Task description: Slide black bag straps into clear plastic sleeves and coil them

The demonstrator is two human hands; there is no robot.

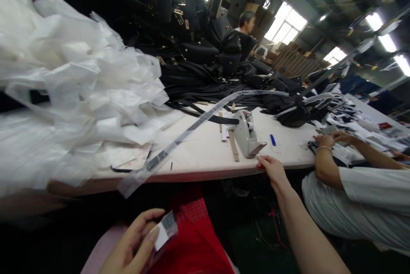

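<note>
Low over my lap, my left hand (137, 240) is closed on a small folded packet (169, 222) in clear plastic, dark inside, with a white paper label (161, 236) under the thumb. My right hand (270, 166) reaches to the table's front edge, thumb and finger pinched right by the front lip of a grey tape dispenser (245, 135). A tiny pale bit at those fingertips looks like a piece of tape. Between the hands, a long strap in a clear plastic sleeve (188, 133) lies across the table, its near end hanging over the edge.
White plastic sleeves (80, 86) are heaped at the left. Black bags (205, 52) and straps (198, 84) pile along the back. A blue cutter (272, 140) and cardboard strips (233, 146) lie near the dispenser. At right, a co-worker's hands (325, 141) handle items on the table.
</note>
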